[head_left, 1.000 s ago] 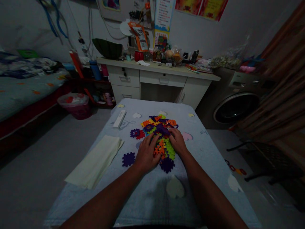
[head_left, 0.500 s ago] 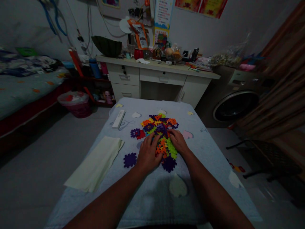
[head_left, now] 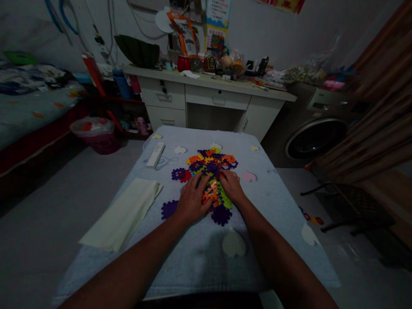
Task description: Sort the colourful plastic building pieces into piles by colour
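A heap of colourful interlocking puzzle pieces [head_left: 212,166] in purple, orange, green, red and yellow lies on the cloth-covered table. My left hand [head_left: 194,201] rests at the heap's near left side, fingers apart, thumb beside an orange piece [head_left: 210,192]. At the right edge, my right hand [head_left: 233,187] has its fingers bent together against the pieces; what lies between the fingertips is too dark to make out. Green pieces [head_left: 224,198] and a purple piece [head_left: 222,215] lie between the hands. Another purple square piece [head_left: 168,209] sits left of my left hand, partly covered by it.
On the table's left lie a folded pale cloth [head_left: 124,214] and a long white box [head_left: 156,155]. Beyond stands a cluttered white desk [head_left: 219,101], with a washing machine [head_left: 317,137] to its right. A bin [head_left: 96,135] and a chair [head_left: 357,201] stand on the floor.
The view has tilted and shifted slightly. A purple piece that stood raised by my right fingertips no longer shows there. My left hand now covers part of the separate purple square.
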The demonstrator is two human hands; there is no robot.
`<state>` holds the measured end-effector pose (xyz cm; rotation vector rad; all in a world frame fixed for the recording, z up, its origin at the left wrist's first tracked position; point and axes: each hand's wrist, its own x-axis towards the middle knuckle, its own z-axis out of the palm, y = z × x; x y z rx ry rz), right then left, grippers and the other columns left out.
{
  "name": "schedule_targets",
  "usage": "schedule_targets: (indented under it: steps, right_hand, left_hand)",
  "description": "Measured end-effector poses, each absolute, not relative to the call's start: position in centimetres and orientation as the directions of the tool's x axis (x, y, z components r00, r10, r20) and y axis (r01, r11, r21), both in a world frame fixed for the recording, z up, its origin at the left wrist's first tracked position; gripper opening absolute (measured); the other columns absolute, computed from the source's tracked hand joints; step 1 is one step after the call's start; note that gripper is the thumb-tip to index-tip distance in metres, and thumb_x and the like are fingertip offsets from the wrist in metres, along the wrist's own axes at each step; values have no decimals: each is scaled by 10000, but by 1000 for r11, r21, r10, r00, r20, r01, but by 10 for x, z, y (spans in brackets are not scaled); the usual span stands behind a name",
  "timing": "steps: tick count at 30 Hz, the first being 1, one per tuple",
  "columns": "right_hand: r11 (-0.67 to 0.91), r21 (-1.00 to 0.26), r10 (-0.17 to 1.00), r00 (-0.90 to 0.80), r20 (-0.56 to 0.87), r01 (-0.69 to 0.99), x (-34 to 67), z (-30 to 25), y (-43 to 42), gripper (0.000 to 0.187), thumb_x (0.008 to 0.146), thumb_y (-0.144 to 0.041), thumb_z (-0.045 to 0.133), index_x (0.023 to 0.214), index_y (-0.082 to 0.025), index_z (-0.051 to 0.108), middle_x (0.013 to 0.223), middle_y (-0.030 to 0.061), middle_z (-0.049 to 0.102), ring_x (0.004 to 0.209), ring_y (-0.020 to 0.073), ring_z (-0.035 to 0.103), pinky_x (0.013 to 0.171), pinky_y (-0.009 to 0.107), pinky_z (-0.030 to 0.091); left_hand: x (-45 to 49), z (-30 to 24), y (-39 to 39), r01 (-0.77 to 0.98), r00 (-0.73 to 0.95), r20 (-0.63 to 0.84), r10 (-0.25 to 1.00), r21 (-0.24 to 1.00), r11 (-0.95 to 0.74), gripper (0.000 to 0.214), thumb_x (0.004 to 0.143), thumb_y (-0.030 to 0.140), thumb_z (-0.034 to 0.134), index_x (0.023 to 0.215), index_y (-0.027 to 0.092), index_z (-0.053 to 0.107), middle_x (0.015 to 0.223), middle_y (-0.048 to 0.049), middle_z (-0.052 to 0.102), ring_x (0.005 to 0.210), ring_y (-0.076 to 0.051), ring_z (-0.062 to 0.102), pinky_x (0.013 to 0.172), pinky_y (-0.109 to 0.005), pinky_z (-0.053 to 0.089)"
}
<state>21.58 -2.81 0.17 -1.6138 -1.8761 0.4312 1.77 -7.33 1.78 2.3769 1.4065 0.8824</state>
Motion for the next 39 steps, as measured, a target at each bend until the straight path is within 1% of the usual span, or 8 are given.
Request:
schedule_targets:
  steps: [10, 15, 18, 20, 23, 26, 32, 39]
  right_hand:
    - [207, -672, 978, -135, 159, 711, 229, 11, -23, 417, 954, -427, 437, 1291, -232, 588, 1280, 99, 623, 1224, 278, 498, 1062, 490, 355]
    - [284, -664, 937, -346, 41, 691, 257, 28, -53, 1024, 723, -651, 703, 1545, -211, 278, 1570, 158, 322, 1437, 342, 311, 1156, 523, 272]
    - [302, -591, 908, -415, -61, 748, 257, 24, -81, 1396, 523, -689, 817, 1592, -213, 54, 1637, 189, 103, 1501, 403, 107, 1180, 579, 179]
    - [279, -538, 916, -388, -98, 795, 250, 19, -94, 1480, 468, -696, 836, 1591, -221, -2, 1643, 205, 19, 1501, 442, 15, 1172, 621, 122]
    - [286, -509, 931, -361, -52, 812, 239, 16, -96, 1419, 522, -674, 824, 1591, -229, 3, 1637, 212, 70, 1497, 441, 59, 1162, 627, 126]
    - [353, -519, 918, -396, 31, 778, 234, 20, -84, 1316, 572, -585, 836, 1589, -222, 84, 1598, 202, 231, 1460, 405, 224, 1152, 582, 212]
    - [462, -576, 884, -406, 234, 674, 230, 17, -61, 1137, 585, -390, 859, 1543, -236, 268, 1487, 172, 419, 1374, 351, 378, 1125, 529, 300]
    - [414, -736, 909, -284, 305, 536, 231, 25, -48, 989, 572, -395, 881, 1438, -240, 430, 1414, 126, 527, 1277, 299, 519, 1096, 450, 393]
  left_hand:
    - [13, 12, -69, 689, 376, 389, 841, 489, -534, 731, 818, 352, 637, 1480, 253, 344, 1527, -144, 319, 1390, -333, 367, 1119, -509, 348]
    - [8, 18, -70, 702, 382, 344, 858, 496, -511, 766, 826, 423, 636, 1500, 256, 314, 1562, -159, 247, 1425, -356, 305, 1116, -541, 336]
    - [0, 25, -70, 731, 390, 284, 876, 483, -482, 937, 732, 542, 711, 1521, 272, 283, 1603, -163, 152, 1463, -412, 196, 1127, -603, 281]
    - [-7, 30, -69, 739, 415, 209, 886, 491, -462, 1127, 618, 652, 763, 1540, 272, 238, 1626, -173, 76, 1478, -459, 109, 1132, -644, 236]
    - [-15, 35, -66, 747, 462, 79, 883, 503, -436, 1395, 437, 709, 832, 1566, 256, 149, 1637, -207, -5, 1479, -507, 29, 1138, -672, 191]
    - [-18, 33, -63, 746, 486, 28, 874, 508, -431, 1468, 392, 618, 892, 1573, 258, 99, 1636, -217, -3, 1482, -493, 85, 1150, -632, 230]
    - [-10, 22, -54, 703, 443, 192, 876, 532, -472, 1287, 522, 387, 886, 1563, 251, 141, 1616, -180, 108, 1476, -397, 228, 1166, -510, 316]
    - [0, 28, -45, 655, 407, 271, 872, 579, -486, 1108, 600, 320, 834, 1527, 240, 232, 1583, -161, 187, 1452, -376, 285, 1165, -512, 330]
